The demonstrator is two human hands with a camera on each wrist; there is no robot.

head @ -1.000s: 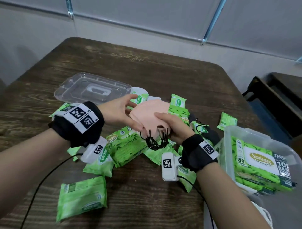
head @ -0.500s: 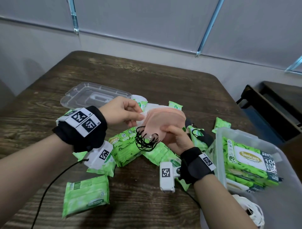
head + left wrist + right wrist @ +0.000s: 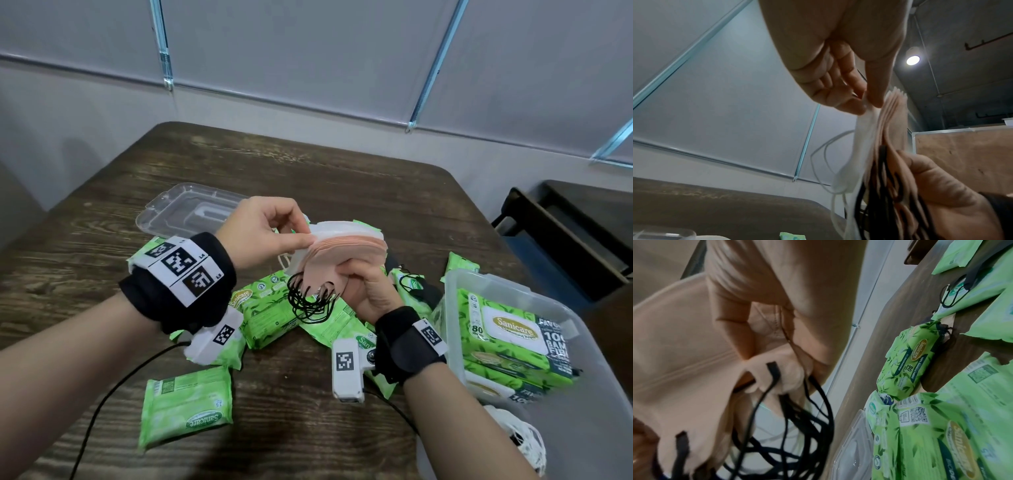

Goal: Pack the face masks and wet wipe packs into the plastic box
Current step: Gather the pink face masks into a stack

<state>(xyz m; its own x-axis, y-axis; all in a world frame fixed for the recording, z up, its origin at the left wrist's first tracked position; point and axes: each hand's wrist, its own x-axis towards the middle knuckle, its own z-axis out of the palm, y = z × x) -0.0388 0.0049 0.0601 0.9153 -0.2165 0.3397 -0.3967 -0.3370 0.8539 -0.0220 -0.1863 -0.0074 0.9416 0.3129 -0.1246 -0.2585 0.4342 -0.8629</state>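
Note:
A stack of peach face masks [image 3: 342,255] with black ear loops [image 3: 310,299] is held up above the table. My right hand [image 3: 371,286] grips the stack from below, fingers curled round it [image 3: 764,331]. My left hand [image 3: 274,233] pinches a white mask [image 3: 863,138] at the stack's left edge between thumb and fingers. Several green wet wipe packs [image 3: 186,406] lie scattered on the wooden table [image 3: 308,171]. The clear plastic box [image 3: 455,301] stands at the right with large wipe packs [image 3: 507,335] and a white mask [image 3: 524,442] inside.
The box's clear lid [image 3: 185,209] lies on the table behind my left hand. A black mask [image 3: 423,294] lies among the packs near the box. A dark bench [image 3: 565,233] stands off the table's right side. Cables trail from both wrists.
Both hands have lifted the mask stack higher and turned it edge-on. My left hand went from resting on the stack to pinching its left edge.

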